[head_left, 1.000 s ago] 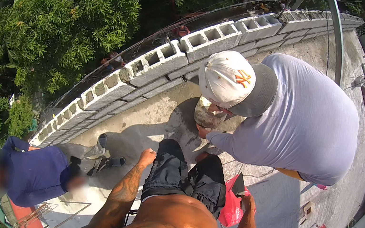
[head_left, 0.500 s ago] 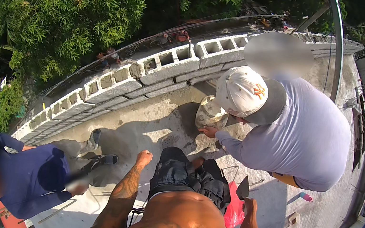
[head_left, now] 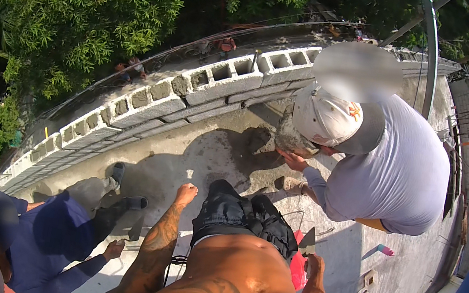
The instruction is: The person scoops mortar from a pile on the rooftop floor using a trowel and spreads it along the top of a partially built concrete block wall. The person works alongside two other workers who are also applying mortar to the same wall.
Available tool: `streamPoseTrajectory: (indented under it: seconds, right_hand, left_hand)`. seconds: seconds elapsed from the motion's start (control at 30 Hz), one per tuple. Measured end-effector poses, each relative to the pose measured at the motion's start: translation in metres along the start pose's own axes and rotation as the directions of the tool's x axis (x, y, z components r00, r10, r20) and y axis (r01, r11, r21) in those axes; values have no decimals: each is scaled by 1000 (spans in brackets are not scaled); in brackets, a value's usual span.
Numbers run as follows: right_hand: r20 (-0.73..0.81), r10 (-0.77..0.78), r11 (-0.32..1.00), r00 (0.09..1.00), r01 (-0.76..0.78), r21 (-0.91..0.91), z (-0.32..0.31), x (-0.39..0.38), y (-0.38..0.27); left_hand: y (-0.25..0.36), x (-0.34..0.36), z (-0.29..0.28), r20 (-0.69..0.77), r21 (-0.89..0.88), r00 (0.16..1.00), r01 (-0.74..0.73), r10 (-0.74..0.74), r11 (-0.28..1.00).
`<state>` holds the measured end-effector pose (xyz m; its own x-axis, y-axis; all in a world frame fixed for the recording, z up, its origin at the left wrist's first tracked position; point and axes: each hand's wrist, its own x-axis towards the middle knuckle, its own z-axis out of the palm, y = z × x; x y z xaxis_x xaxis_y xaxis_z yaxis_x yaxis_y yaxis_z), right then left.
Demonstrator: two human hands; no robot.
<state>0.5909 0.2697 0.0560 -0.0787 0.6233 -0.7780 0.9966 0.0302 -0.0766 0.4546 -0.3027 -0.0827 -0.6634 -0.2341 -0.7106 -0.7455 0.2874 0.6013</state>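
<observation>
My left hand [head_left: 187, 192] is closed in a loose fist in front of my left thigh, with nothing visible in it. In my right hand [head_left: 314, 264], beside my right hip, is a trowel [head_left: 308, 238] whose dark blade points away from me. A red plastic bag [head_left: 296, 273] shows just behind the trowel. Ahead to the right, a bent-over person in a white cap [head_left: 327, 117] grips a cement-crusted bucket [head_left: 293, 135], tilted near the wall's foot. Dark wet mortar [head_left: 255, 139] appears to lie on the floor beside it.
A curving wall of hollow blocks [head_left: 184, 96] runs across the front, some cells filled. At left, a person in navy [head_left: 57, 225] crouches with another trowel [head_left: 136, 227]. A metal post [head_left: 428, 61] rises at far right. A small block [head_left: 370, 280] lies on the concrete floor.
The person in the cap has shifted the bucket rightward and tilted it. The person in navy has swung a hand outward, bringing a trowel into view. My hands have barely moved.
</observation>
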Motion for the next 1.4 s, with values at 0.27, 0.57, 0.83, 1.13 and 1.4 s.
streamPoseTrajectory:
  seconds: [0.27, 0.57, 0.83, 1.13, 1.4]
  right_hand:
    - [114, 13, 992, 993, 2, -124, -3, -44, -18]
    - [54, -137, 990, 989, 136, 29, -18, -19, -13]
    - [171, -104, 994, 980, 98, 41, -36, 23, -41]
    - [249, -217, 965, 944, 246, -90, -43, 106, -71]
    - [291, -103, 981, 951, 48, 190, -58, 113, -81]
  left_hand:
    - [0, -6, -12, 51, 115, 998, 41, -47, 993]
    - [-15, -14, -3, 83, 103, 991, 92, -101, 990]
    - [4, -54, 12, 41, 54, 986, 158, -160, 986]
    - [28, -88, 37, 21, 84, 965, 260, -263, 962]
    - [25, -76, 52, 7, 267, 969, 237, -248, 934]
